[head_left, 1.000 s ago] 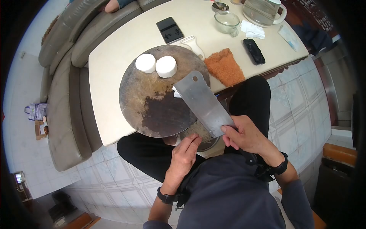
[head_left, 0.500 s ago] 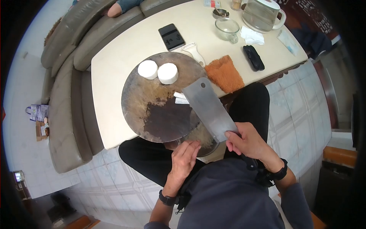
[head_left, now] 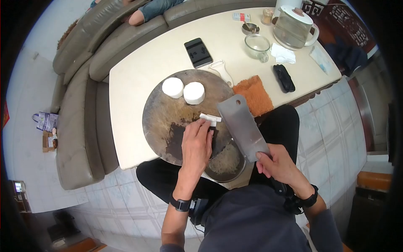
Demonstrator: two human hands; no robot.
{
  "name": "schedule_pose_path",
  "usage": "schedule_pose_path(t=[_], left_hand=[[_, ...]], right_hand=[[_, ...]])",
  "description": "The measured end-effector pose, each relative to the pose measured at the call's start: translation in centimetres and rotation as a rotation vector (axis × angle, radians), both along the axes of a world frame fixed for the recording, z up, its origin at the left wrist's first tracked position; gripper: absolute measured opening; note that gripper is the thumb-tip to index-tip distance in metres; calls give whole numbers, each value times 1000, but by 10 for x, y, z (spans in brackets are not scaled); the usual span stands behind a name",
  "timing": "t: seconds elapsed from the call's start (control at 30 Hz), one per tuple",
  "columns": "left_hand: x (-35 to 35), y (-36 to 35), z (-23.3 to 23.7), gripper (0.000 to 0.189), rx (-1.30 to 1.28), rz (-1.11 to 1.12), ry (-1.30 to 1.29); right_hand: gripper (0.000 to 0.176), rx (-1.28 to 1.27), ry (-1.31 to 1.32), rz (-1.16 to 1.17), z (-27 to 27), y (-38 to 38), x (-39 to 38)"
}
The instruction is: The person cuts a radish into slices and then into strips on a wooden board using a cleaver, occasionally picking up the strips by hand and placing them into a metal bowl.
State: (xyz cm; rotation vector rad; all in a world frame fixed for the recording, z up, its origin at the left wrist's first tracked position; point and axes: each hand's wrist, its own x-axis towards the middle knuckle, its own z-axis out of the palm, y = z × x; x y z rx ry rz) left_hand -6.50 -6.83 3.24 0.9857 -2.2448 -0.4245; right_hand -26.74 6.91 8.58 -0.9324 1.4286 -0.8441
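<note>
My right hand [head_left: 273, 163] grips a cleaver [head_left: 243, 128] by its handle, thumb against the blade's lower end. The broad blade is raised beside the right edge of the round wooden chopping board [head_left: 157, 122]. Over the board's dark wet patch, my left hand [head_left: 196, 145] has its bent fingertips close together on a few small white radish pieces [head_left: 210, 118]. How firmly it holds them is partly hidden. Two thick white radish chunks [head_left: 194, 93] stand farther back on the board. Under its front edge, a metal bowl [head_left: 242, 168] contains pale fine shreds.
Behind the board lie a phone [head_left: 198, 53] and a white peeler [head_left: 222, 73]. An orange cloth [head_left: 254, 95], a black case [head_left: 284, 78], a glass cup [head_left: 257, 46] and a water jug [head_left: 292, 29] occupy the table's right side. A person's leg [head_left: 151, 11] shows on the sofa.
My left hand has moved from above the bowl up to the white radish pieces on the board. The cleaver stays in my right hand. The whole view has shifted slightly.
</note>
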Motion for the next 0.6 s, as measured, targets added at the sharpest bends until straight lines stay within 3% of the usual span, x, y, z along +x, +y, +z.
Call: schedule_pose_path(t=[0.43, 0.6], left_hand=[[-2, -15, 2, 26, 24, -50, -54], [4, -13, -4, 18, -11, -121, -90]], right_hand=[[17, 9, -3, 16, -2, -1, 2], [18, 25, -1, 23, 8, -5, 8]])
